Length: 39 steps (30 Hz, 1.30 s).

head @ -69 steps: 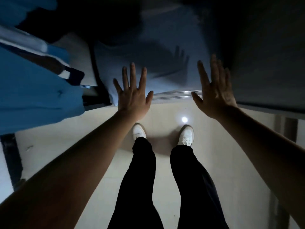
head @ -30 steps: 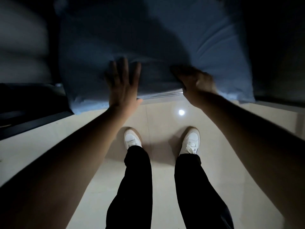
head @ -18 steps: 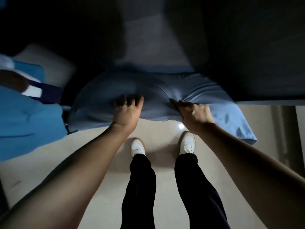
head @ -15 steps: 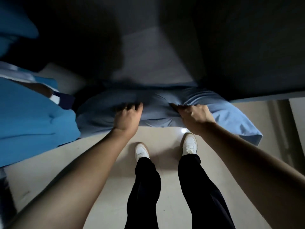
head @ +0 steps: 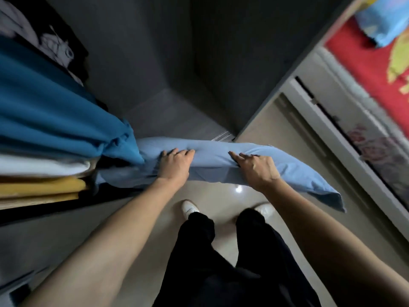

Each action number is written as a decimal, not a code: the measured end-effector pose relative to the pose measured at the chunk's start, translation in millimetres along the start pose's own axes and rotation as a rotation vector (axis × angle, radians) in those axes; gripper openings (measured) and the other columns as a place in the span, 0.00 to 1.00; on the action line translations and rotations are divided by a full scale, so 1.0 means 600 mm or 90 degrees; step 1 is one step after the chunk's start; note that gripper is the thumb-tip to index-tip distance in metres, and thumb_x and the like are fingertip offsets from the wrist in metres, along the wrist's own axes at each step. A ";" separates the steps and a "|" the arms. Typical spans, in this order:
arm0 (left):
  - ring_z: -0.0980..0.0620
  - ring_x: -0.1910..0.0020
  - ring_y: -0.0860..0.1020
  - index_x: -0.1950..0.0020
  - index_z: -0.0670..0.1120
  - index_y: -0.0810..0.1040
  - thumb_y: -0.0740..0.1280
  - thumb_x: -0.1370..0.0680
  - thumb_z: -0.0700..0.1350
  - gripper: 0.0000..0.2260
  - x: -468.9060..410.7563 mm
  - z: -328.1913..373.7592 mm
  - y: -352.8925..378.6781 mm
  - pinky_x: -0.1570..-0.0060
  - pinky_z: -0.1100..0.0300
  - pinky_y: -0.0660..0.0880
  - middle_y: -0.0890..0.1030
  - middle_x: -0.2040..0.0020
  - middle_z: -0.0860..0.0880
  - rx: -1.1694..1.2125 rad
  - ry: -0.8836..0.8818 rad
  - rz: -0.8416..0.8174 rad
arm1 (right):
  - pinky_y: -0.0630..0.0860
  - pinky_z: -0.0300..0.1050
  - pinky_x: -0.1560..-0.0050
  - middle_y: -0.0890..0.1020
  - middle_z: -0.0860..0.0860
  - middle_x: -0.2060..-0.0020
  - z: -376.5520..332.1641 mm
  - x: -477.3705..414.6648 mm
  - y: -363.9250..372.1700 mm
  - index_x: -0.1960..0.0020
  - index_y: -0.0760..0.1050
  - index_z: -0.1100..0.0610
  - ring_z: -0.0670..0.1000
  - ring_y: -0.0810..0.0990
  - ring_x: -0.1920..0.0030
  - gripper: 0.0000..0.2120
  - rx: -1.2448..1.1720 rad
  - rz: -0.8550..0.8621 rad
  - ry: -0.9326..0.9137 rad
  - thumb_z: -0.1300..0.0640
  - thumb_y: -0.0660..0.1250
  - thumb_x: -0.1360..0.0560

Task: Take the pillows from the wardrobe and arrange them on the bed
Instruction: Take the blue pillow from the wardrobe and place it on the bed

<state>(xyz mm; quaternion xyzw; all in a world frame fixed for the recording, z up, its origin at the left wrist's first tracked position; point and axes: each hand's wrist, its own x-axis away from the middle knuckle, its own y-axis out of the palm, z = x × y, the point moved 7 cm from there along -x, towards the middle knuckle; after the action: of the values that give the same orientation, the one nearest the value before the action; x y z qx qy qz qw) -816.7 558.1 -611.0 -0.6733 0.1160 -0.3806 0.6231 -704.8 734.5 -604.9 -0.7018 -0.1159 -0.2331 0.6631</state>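
A light blue pillow hangs across the front of the dark wardrobe, held above the floor. My left hand grips its near edge towards the left, and my right hand grips the same edge towards the right. The pillow's right corner droops past my right wrist; its left end is partly hidden behind hanging teal cloth. At the far right lies the bed with a red patterned cover, and another light blue pillow rests on it.
Teal clothes hang at the left over folded white and yellow fabric. The wardrobe's side panel stands between the opening and the bed. Pale tiled floor lies below, with my white shoes and dark trousers.
My open hands reached into the wardrobe, took hold of the pillow and drew it out. The view has swung right, so the bed is in sight.
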 end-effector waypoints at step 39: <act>0.43 0.58 0.82 0.49 0.54 0.83 0.69 0.28 0.45 0.09 -0.066 0.920 -0.555 0.61 0.53 0.77 0.86 0.57 0.49 0.190 0.476 0.391 | 0.71 0.49 0.44 0.83 0.48 0.45 0.833 0.608 -0.256 0.39 0.77 0.45 0.54 0.80 0.44 0.14 -0.089 0.445 0.564 0.54 0.59 0.22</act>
<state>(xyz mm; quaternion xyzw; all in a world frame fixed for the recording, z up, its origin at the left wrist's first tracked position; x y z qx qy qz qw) -586.8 1063.2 -280.4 -0.3295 0.4684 -0.4074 0.7114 -375.4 1187.4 -300.7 -0.5758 0.4282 -0.2790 0.6382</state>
